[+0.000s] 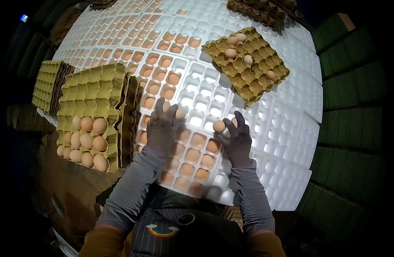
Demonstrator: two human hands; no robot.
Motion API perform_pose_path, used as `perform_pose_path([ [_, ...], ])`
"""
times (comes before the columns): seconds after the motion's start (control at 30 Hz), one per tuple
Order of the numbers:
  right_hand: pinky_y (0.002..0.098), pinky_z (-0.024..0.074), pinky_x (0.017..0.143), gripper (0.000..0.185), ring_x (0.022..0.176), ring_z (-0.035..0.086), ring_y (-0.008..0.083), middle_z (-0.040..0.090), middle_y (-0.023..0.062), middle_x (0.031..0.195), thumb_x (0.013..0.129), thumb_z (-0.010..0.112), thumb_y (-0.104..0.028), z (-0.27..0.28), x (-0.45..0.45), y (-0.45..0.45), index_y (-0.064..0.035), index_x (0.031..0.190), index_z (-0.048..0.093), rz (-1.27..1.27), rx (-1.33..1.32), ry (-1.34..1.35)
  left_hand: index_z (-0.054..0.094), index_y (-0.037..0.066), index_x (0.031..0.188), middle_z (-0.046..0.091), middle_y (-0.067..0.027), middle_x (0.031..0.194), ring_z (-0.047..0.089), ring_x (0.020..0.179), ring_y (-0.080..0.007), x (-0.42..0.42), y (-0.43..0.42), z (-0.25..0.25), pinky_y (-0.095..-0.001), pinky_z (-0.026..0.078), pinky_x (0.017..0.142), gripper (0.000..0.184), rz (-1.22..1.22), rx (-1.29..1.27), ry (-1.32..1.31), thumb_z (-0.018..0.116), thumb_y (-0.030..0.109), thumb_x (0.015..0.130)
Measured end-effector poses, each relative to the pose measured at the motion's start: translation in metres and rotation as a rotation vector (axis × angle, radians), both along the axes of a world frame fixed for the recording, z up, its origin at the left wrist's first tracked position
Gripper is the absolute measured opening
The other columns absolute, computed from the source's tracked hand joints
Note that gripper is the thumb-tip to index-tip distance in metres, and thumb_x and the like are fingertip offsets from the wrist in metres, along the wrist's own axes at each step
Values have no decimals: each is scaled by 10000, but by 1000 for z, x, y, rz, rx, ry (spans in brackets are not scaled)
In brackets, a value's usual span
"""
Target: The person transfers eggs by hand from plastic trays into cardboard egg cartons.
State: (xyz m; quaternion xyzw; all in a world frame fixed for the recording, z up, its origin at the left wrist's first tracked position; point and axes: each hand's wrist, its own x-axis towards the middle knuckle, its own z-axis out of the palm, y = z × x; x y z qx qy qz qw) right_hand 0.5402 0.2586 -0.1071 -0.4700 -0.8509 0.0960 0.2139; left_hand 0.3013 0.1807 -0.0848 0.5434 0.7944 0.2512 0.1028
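My left hand (159,128), in a grey glove, is curled around brown eggs (180,113) above the white foam egg tray (192,100). Two eggs show at its fingers. On the other side of that tray, my gloved right hand (238,143) grips a light brown egg (219,126) between thumb and fingers, with a second egg partly hidden among the fingers. Below and between my hands, a foam tray's cells hold several brown eggs (192,154). To the left stands a stack of yellowish pulp trays (92,92); several eggs sit in the lower part of its top tray.
A pulp tray (252,64) with several eggs lies tilted across the foam trays at right. More pulp trays stand at the far left (47,85) and far back (257,13). Egg-filled foam cells (139,34) extend away at upper left. Green stacked panels (345,124) line the right side.
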Motion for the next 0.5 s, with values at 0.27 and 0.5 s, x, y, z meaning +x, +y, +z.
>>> perform_pose_path([
  [0.27, 403, 558, 854, 369, 1052, 655, 304, 576, 114, 1307, 900, 680, -193, -15, -70, 12, -174, 1265, 636, 339, -236, 39, 649, 176, 1302, 600, -169, 1279, 648, 1090, -356, -11, 75, -4, -456, 514, 973, 372, -149, -318, -95, 610, 249, 939],
  [0.5, 466, 450, 944, 514, 1089, 556, 311, 572, 110, 1182, 895, 606, -81, -51, -82, 57, -137, 1400, 532, 32, 100, 262, 480, 101, 1440, 532, -187, 1358, 539, 1226, -389, 18, 123, -46, -480, 447, 1056, 492, -204, 306, -368, 584, 174, 964],
])
